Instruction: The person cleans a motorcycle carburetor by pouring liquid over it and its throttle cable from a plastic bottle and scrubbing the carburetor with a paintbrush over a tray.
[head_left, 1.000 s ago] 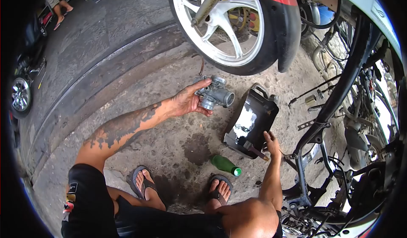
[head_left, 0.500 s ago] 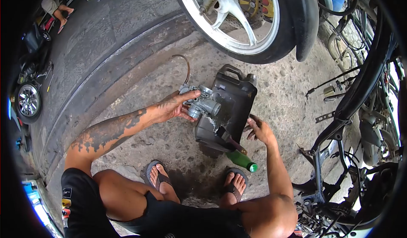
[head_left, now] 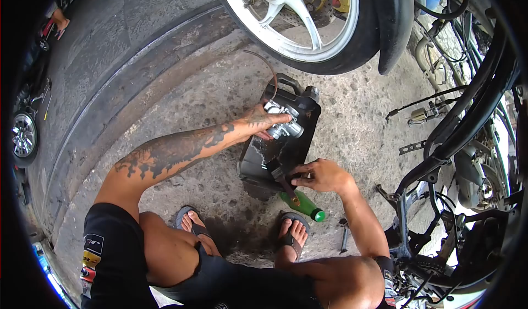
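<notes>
My left hand [head_left: 263, 123] grips a grey metal carburetor [head_left: 286, 126] with a thin brown hose [head_left: 269, 67] trailing from it. The carburetor is over a black plastic jug [head_left: 300, 103] lying on its side, whose upturned face looks wet and dark. At the jug's near end, a paintbrush [head_left: 287, 186] lies across the edge, its wooden handle pointing towards me. The fingertips of my right hand [head_left: 323, 176] are closed at the brush's handle; part of the grip is hidden. Just below the brush, a green bottle [head_left: 303, 207] lies on the ground.
A white motorcycle wheel [head_left: 330, 50] with a black tyre stands beyond the jug. A bare black motorcycle frame [head_left: 440, 155] fills the right side. A bolt-like metal piece [head_left: 344, 237] lies by my right knee. Another motorcycle wheel [head_left: 24, 136] is at far left.
My left hand has carried the carburetor rightwards over the jug. My right hand has moved left from beside the jug to the paintbrush, whose handle has swung slightly. The view has shifted.
</notes>
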`<state>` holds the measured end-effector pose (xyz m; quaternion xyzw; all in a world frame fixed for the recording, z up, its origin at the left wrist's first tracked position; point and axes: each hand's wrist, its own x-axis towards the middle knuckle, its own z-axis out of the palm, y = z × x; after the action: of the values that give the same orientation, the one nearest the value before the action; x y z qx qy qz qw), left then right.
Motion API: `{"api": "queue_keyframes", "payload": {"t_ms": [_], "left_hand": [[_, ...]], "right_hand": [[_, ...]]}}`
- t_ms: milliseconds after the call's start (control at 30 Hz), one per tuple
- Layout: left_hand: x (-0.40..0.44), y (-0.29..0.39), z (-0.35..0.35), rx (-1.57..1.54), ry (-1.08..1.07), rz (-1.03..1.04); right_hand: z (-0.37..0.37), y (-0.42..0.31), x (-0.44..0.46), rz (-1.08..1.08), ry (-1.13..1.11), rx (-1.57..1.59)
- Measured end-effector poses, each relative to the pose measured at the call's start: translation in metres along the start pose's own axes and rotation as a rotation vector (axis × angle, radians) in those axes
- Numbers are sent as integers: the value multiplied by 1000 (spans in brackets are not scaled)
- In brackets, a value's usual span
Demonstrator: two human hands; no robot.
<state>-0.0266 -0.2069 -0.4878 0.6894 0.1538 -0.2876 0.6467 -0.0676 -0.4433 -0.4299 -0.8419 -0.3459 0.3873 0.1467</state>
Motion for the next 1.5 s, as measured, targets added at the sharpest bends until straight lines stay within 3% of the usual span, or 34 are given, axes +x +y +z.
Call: {"api": "queue_keyframes", "payload": {"t_ms": [100,233,300,367,633,700,767,833,900,967,1000,1133,1167,1267,1300,1367,1433,1467,1500], "left_hand": [[4,3,11,53,12,-33],[18,-1,21,342,60,-125],[37,-15,26,444,92,-64],[29,2,29,451,16,-143],[40,22,52,589,3,-148],[44,23,61,604,6,-161],[47,23,68,559,1,-138],[53,15,77,465,-39,-148],[56,7,86,491,-127,-85],[67,-7,105,766,3,167],[49,10,108,704,-48,105],[56,15,127,1015,-137,391],[61,11,134,1122,-131,506],[76,16,150,1105,-95,492],[80,19,154,1083,-59,497],[88,26,161,1159,-49,471],[93,26,165,1184,-52,513],[94,29,168,1242,-49,512],[95,29,170,1240,-47,509]], "right_hand": [[11,14,10,118,171,-20],[19,43,18,421,481,311],[32,56,28,487,462,275],[42,55,39,512,497,338],[44,67,58,505,544,329],[52,76,51,501,709,398],[53,88,40,473,731,503],[47,86,25,575,786,631],[75,127,22,549,883,618],[62,112,6,750,831,745],[79,135,5,703,911,739],[85,154,-10,703,1098,640],[87,162,-13,705,1096,797],[110,196,-15,741,1155,709],[95,170,-16,736,1148,712],[74,119,-28,690,1184,1051],[102,109,-36,486,1505,1122],[106,82,-47,567,1513,1055],[139,85,-51,495,1629,940]]}}
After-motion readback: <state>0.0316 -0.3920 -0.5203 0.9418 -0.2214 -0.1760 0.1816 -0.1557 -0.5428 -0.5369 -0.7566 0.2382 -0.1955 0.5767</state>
